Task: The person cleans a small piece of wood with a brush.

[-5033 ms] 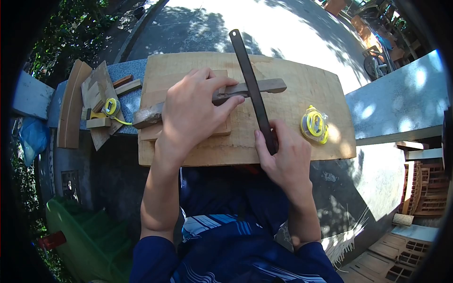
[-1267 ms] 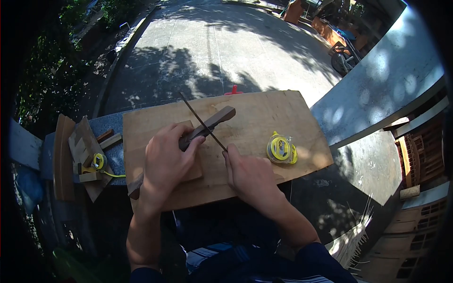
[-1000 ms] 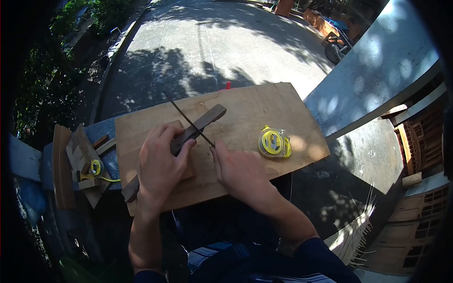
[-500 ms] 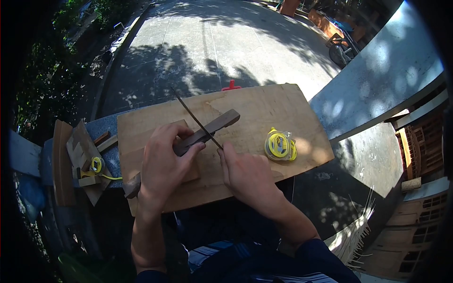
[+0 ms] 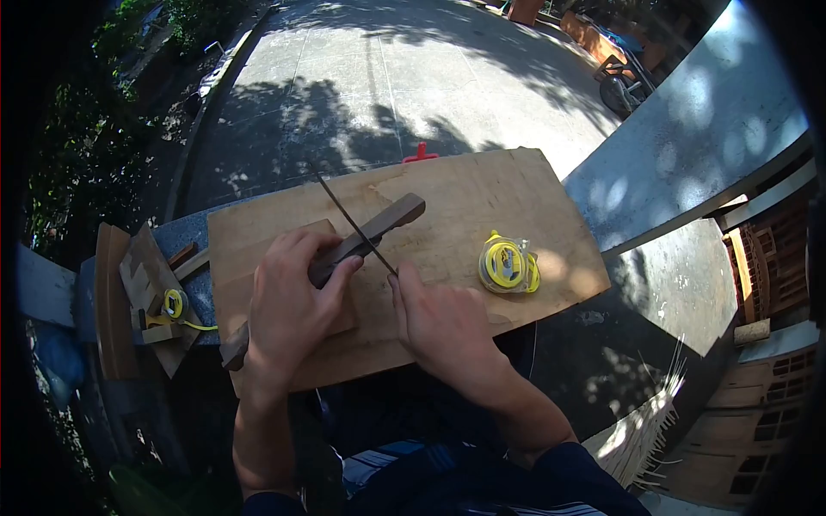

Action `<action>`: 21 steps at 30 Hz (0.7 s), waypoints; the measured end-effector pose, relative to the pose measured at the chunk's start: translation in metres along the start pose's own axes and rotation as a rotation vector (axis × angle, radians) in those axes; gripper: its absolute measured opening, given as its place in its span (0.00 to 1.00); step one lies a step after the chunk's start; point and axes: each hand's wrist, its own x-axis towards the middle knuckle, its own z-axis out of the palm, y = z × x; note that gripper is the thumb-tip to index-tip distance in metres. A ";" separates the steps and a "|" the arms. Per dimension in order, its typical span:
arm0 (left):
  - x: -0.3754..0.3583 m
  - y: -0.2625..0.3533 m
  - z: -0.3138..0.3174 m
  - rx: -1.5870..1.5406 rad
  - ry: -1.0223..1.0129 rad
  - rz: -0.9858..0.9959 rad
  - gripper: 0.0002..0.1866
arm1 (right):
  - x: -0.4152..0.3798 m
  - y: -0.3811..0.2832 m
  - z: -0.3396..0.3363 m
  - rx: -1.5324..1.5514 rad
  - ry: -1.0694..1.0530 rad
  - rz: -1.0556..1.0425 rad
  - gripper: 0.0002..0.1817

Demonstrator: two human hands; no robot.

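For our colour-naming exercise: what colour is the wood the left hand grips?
The wood is dull brown, best seen in the head view.

Blade is showing near-black, stick is showing dark brown. Board is looking pale tan, browner patch marking its far side. Big tape is showing bright yellow with dark centre, small tape also reading yellow. Bench is reading blue-grey, speckled. Shirt is showing navy with white and light-blue stripes. Pavement is carrying grey leaf-shadow dapple, wall is carrying pale spots on blue-grey
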 end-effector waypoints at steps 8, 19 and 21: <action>-0.005 0.003 0.004 -0.014 0.036 0.006 0.17 | -0.023 0.004 -0.016 -0.032 -0.108 0.017 0.09; -0.002 0.006 0.000 -0.025 -0.019 -0.100 0.15 | -0.005 0.004 -0.007 -0.047 -0.062 -0.006 0.08; -0.005 0.005 0.003 -0.009 0.018 -0.050 0.15 | -0.028 0.008 -0.013 -0.044 -0.080 0.026 0.10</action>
